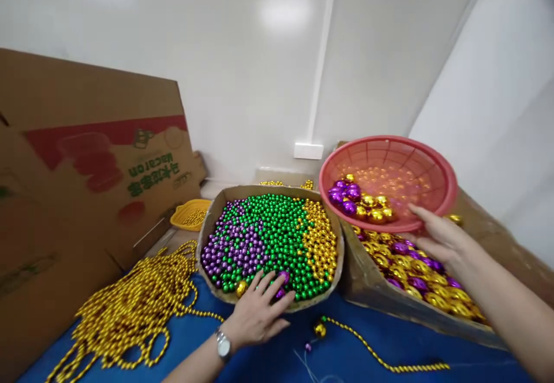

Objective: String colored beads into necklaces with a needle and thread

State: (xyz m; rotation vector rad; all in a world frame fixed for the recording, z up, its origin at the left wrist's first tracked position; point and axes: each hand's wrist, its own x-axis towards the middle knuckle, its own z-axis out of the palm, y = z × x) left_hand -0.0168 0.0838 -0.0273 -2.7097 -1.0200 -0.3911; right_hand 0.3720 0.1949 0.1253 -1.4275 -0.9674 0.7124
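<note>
My left hand point(258, 309), a watch on its wrist, rests at the near rim of a round cardboard tray point(208, 221) filled with small green, purple and gold beads. Its spread fingers lie on the beads, touching a larger purple bead point(283, 277). My right hand point(437, 237) grips the near rim of a tilted red plastic basket point(389, 161), which holds several large gold and purple beads. The basket hangs over a cardboard box point(367, 290) of the same large beads.
A heap of gold bead strings point(134, 305) lies on the blue table surface point(242, 360) at left. One gold string point(381, 360) trails across the front. A yellow basket point(190, 214) sits behind; large cardboard sheets point(86, 158) lean at left. White walls stand behind.
</note>
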